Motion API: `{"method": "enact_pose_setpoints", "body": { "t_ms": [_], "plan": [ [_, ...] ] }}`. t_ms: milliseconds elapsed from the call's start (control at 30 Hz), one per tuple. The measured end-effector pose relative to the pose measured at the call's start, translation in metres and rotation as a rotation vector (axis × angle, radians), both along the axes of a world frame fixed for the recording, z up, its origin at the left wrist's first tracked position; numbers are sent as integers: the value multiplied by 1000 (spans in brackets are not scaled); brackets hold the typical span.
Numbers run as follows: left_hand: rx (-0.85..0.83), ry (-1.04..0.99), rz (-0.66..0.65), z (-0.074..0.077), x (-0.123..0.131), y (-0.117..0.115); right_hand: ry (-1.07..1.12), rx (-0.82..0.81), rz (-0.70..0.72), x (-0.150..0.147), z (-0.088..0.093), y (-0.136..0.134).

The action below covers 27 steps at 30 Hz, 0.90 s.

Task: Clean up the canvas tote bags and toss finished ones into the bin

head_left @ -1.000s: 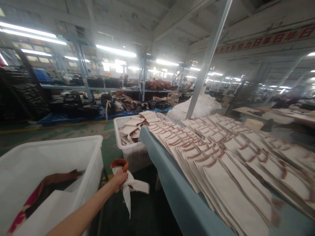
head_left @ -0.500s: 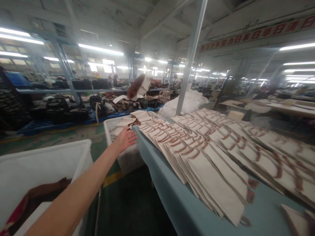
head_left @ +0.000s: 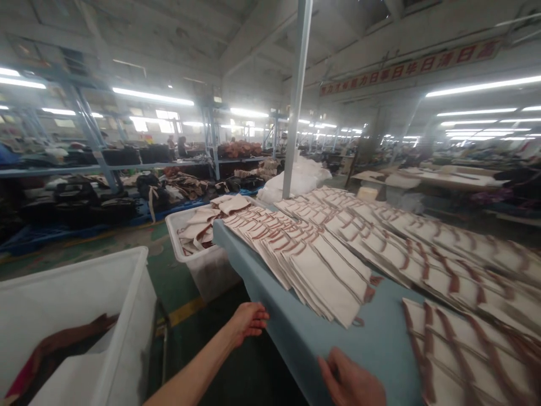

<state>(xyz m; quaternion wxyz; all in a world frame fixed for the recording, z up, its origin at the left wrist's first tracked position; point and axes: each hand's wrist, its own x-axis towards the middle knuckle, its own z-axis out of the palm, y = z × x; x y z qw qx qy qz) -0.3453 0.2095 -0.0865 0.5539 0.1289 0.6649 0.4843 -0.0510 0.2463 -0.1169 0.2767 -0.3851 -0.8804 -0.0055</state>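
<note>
Left hand point(head_left: 251, 320) hangs just off the near edge of the table point(head_left: 376, 332), which is draped in blue-grey cloth; palm partly turned in, fingers loosely extended and slightly bent, nothing in its grasp. Right hand point(head_left: 351, 379) lies lower in the view, over the same cloth, thumb apart and fingers curled; it is blurred and cut by the bottom border, so whether it grips anything, or touches the cloth, cannot be told. Cream fabric pieces with brown edging lie on the table in overlapping rows: the middle row point(head_left: 313, 265) fans from the far corner towards the hands, its nearest pieces ahead of the right hand and apart from it; a front group point(head_left: 469, 361) lies to the right of that hand, bare cloth between. Further rows run along the table's far side. Left of the table, a white bin point(head_left: 54, 299) contains a brown strip point(head_left: 71, 336) and a white sheet point(head_left: 70, 378). A second white bin point(head_left: 217, 279) stands beside the table's far corner, heaped with cream and brown pieces point(head_left: 203, 223). Beyond: a grey post point(head_left: 293, 107), a white plastic heap point(head_left: 300, 177), blue shelving with dark and brown goods, and a red-lettered banner point(head_left: 414, 67) overhead.
</note>
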Motion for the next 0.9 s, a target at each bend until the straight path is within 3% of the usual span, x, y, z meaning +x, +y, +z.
{"method": "enact_pose_setpoints", "body": {
  "t_ms": [167, 300, 500, 633, 767, 900],
  "plan": [
    [98, 94, -87, 21, 43, -3, -6, -106, -60, -4, 33, -15],
    [135, 162, -230, 33, 82, -5, -14, -143, -83, 8, 46, -47],
    [153, 262, -448, 47, 141, -11, 47, -163, -139, 63, 51, -123],
    [140, 248, -560, 47, 182, -13, 127, -181, -142, 109, 41, -167],
    [125, 199, -531, 43, 212, -6, 160, -151, -90, 151, 24, -193],
    [159, 160, -343, 42, 213, 13, 109, -112, -107, 175, 23, -183]
  ]
}}
